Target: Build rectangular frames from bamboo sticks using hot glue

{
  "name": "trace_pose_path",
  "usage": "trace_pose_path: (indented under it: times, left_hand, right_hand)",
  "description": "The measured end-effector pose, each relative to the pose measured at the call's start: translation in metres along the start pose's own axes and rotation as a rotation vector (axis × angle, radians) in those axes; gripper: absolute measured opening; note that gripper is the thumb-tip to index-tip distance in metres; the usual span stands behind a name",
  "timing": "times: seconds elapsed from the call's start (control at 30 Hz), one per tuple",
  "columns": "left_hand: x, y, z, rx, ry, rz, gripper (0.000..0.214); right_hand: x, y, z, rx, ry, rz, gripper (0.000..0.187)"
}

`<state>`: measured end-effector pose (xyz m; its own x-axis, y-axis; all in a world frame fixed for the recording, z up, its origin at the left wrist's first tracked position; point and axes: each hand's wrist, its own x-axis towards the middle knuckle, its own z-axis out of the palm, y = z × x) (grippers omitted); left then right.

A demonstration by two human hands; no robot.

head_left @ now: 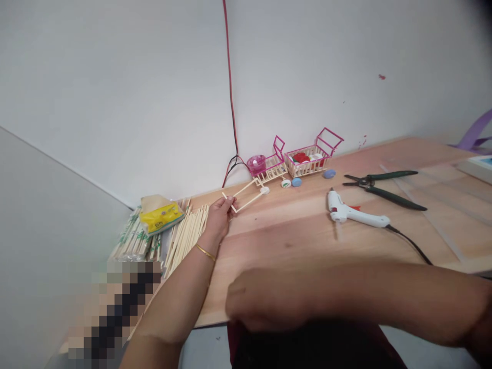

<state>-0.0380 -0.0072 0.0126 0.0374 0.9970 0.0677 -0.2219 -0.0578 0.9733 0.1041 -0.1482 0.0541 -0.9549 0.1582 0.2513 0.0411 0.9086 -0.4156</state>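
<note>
My left hand [221, 218] is closed on one end of a small frame of pale wooden sticks [246, 202], held tilted over the table. At its far end shows a white round cap [264, 190]; whether the two touch, I cannot tell. Loose wooden sticks [186, 233] lie beside my left wrist. My right hand [253, 300], blurred, is low at the table's front edge, close to my body. It looks curled, but its fingers are hidden. Farther right lie a white glue gun [357, 214] with a black cord and dark green-handled pliers [388, 189] with open handles.
By the wall stand two small magenta-trimmed stick carts [271, 169], the right-hand cart [309, 165] holding colored caps. A pink cup [257, 164] stands beside them. Blue caps [296, 182] lie in front. At left, a yellow packet [161, 218] rests on bagged sticks [130, 236].
</note>
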Motion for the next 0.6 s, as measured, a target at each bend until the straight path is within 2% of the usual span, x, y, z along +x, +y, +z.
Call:
trace_pose_path:
  times: [0.03,0.07,0.1,0.13,0.2,0.23,0.27,0.33,0.37,0.43,0.47,0.53,0.6]
  left_hand:
    - [0.000,0.000,0.000,-0.005,-0.007,-0.005,0.029]
    - [-0.001,0.001,0.001,-0.010,-0.014,-0.008,0.028]
    - [-0.002,0.001,0.001,-0.014,-0.022,-0.011,0.027]
    - [-0.003,0.002,0.001,-0.019,-0.029,-0.014,0.026]
    - [-0.004,0.004,0.003,-0.039,-0.049,-0.022,0.025]
    - [-0.005,0.005,0.003,-0.055,-0.063,-0.031,0.024]
    - [-0.006,0.007,0.004,-0.075,-0.083,-0.044,0.024]
    - [-0.008,0.009,0.006,-0.130,-0.131,-0.082,0.024]
    - [-0.009,0.009,0.007,-0.162,-0.157,-0.106,0.024]
    - [-0.012,0.010,0.009,-0.227,-0.208,-0.160,0.023]
    - [-0.013,0.010,0.011,-0.256,-0.230,-0.188,0.022]
    - [-0.017,0.009,0.015,-0.300,-0.269,-0.243,0.021]
    - [-0.021,0.009,0.019,-0.326,-0.298,-0.288,0.020]
  right_hand:
    - [0.009,-0.006,0.009,-0.001,0.002,-0.169,0.012]
    - [0.017,-0.010,0.016,-0.009,0.007,-0.276,0.013]
    - [0.024,-0.013,0.023,-0.031,-0.006,-0.366,0.007]
    - [0.029,-0.012,0.027,-0.053,-0.011,-0.381,0.004]
    - [0.029,-0.006,0.025,-0.085,0.042,-0.247,0.021]
    - [0.025,0.001,0.019,-0.087,0.116,-0.147,0.027]
    - [0.017,0.009,0.010,-0.060,0.240,-0.060,0.026]
    - [-0.006,0.031,-0.016,0.024,0.614,0.181,0.019]
    - [-0.020,0.043,-0.030,0.020,0.805,0.243,0.022]
    - [-0.047,0.066,-0.057,0.040,1.072,0.381,0.040]
    - [-0.058,0.076,-0.067,0.132,1.156,0.417,0.052]
    - [-0.074,0.090,-0.078,0.375,1.141,0.427,0.073]
    - [-0.082,0.097,-0.079,0.576,1.002,0.413,0.085]
